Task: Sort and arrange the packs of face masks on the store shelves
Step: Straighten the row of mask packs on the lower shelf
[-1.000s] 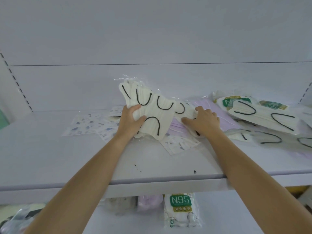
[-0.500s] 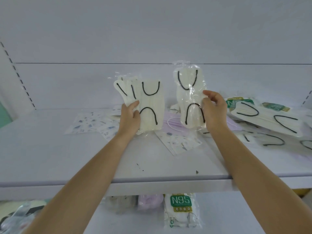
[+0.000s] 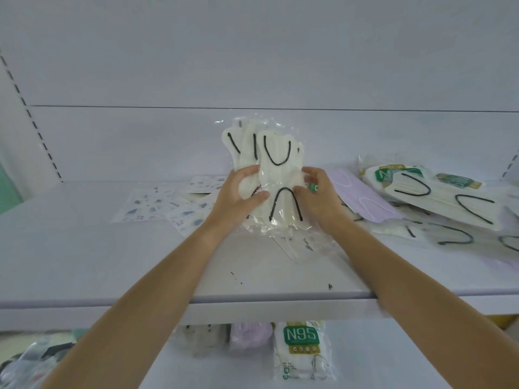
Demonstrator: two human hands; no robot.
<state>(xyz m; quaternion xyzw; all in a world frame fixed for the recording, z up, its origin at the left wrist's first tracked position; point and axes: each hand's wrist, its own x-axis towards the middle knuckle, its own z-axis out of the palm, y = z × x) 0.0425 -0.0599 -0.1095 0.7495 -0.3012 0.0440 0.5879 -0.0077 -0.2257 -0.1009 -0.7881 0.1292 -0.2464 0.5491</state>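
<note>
Both hands hold a bundle of cream mask packs with black ear loops (image 3: 276, 175) upright above the white shelf (image 3: 112, 262). My left hand (image 3: 241, 195) grips the bundle from the left, thumb across the front pack. My right hand (image 3: 316, 197) grips it from the right, fingers curled round its edge. The bundle's lower end touches the shelf. A lilac mask pack (image 3: 362, 197) lies just right of my right hand. Patterned mask packs (image 3: 157, 204) lie flat to the left, behind my left hand.
A heap of cream packs with black loops and green N95 labels (image 3: 438, 200) covers the shelf's right side. On the shelf below stand an N95 pack (image 3: 302, 349) and a lilac pack (image 3: 250, 336). Perforated uprights frame the back panel.
My right hand has brought its cream pack left onto the packs in my left hand, so both hands now hold one bundle. Earlier the packs were held apart.
</note>
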